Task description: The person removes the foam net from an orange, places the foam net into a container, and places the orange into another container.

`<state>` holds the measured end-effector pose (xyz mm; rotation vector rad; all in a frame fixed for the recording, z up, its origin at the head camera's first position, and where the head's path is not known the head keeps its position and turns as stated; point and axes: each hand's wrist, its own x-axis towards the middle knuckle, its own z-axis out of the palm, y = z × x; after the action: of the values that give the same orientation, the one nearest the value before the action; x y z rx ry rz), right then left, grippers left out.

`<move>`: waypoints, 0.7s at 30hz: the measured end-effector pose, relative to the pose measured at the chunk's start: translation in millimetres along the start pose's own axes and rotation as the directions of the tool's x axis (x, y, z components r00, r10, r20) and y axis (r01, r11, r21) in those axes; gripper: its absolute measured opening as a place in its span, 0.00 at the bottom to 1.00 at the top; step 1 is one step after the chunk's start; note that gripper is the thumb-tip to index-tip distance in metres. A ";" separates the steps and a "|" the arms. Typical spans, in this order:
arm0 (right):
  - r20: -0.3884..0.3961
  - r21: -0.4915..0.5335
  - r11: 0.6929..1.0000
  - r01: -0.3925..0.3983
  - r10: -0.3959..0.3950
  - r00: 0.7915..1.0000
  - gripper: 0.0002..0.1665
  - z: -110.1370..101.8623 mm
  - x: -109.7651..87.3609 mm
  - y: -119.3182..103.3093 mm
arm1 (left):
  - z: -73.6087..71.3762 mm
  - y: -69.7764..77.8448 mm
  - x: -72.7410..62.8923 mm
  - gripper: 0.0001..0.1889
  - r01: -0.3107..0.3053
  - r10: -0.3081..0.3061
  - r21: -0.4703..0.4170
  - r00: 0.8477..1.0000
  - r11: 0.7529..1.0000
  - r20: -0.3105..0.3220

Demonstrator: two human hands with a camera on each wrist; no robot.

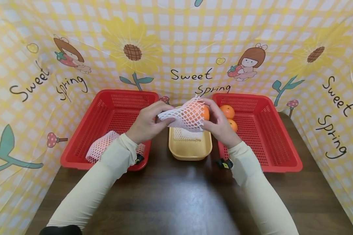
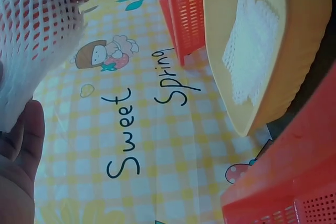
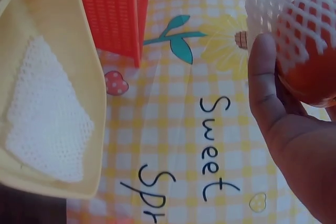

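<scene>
Above the small yellow basket, an orange (image 1: 206, 112) sits partly inside a white foam fruit net (image 1: 183, 117). My left hand (image 1: 147, 124) pinches the narrow, gathered end of the net between thumb and fingers. On the other side, my right hand (image 1: 220, 125) grips the orange at the net's wide opening, its thumb on the net's edge. In the right wrist view, the bare end of the orange (image 3: 315, 83) sticks out of the mesh beside the right thumb (image 3: 262, 61). Mesh covers the rest of the fruit.
Flat foam nets (image 2: 249, 48) lie in the yellow basket (image 1: 189, 151). In the left red basket (image 1: 76, 160) is a netted fruit (image 1: 101, 147), with another partly behind the left wrist. Bare oranges (image 1: 227, 111) lie in the right red basket (image 1: 282, 164). A checked cloth (image 1: 182, 49) hangs behind.
</scene>
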<state>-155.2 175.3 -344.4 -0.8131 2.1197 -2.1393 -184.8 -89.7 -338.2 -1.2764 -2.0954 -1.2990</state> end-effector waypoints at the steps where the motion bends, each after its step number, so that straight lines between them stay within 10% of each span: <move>1: 0.003 0.006 1.000 -0.006 0.006 1.000 0.40 -2.1 -1.0 -1.1 | -0.7 -0.8 -0.5 0.17 0.006 -0.006 0.003 1.000 1.000 -0.009; 12: -0.064 -0.148 0.983 -0.108 0.100 0.993 0.38 -38.1 -13.8 -4.2 | -7.9 -13.2 -6.0 0.20 0.239 -0.241 -0.033 0.967 0.970 -0.079; 21: -0.170 -0.418 0.829 -0.372 0.331 0.928 0.43 -79.9 -24.4 -5.4 | -9.7 -17.1 -8.9 0.21 0.263 -0.263 -0.014 0.963 0.965 -0.063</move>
<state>-162.1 258.6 -343.0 -0.2917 2.6047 -1.5566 -195.9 -105.2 -348.2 -0.9673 -2.2745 -1.4338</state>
